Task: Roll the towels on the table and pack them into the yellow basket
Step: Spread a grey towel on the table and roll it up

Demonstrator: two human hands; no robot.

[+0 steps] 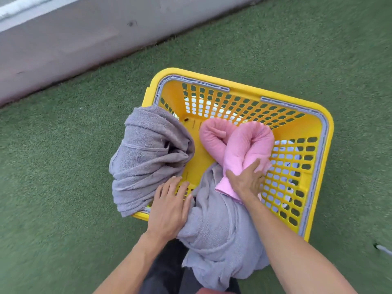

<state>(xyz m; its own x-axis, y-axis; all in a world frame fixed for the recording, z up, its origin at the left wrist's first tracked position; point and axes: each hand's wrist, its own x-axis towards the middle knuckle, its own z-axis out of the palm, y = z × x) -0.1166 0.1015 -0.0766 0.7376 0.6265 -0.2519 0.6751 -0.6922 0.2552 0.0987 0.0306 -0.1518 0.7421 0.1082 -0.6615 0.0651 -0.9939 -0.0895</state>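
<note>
From the head cam I saw the yellow basket [239,90] sitting on green turf-like flooring [63,166], its walls a grid of slots w/ a grey strip running along the inside of the rim. Towels counted: 3 in view. One pink towel [237,143], rolled into a thick tube and bent double so both ends pointed toward me, lay inside the basket near the middle-right. It looked soft and fuzzy, w/ a flat loose corner sticking out at the near end. One grey towel [148,158] was bunched and draped over the basket's left rim, part inside, part hanging outside; loosely wound, not a tidy roll. A second grey towel [216,230], paler, spilled over the near rim, one end down in the basket and the rest hanging toward my legs, crumpled.

Hands: 2, both bare, set apart from each other. My right hand [246,181] lay palm-down on the near end of the pink towel, fingers spread and pressing, not curled round it. My left hand [169,206] rested flat on the near-left rim, fingers straight and reaching into the basket, its edge touching the paler grey towel; it gripped nothing.

Beyond the turf, a pale grey kerb or wall base [63,49] ran diagonally across the top left. White shapes showed through the slots; couldn't tell what they were.
</note>
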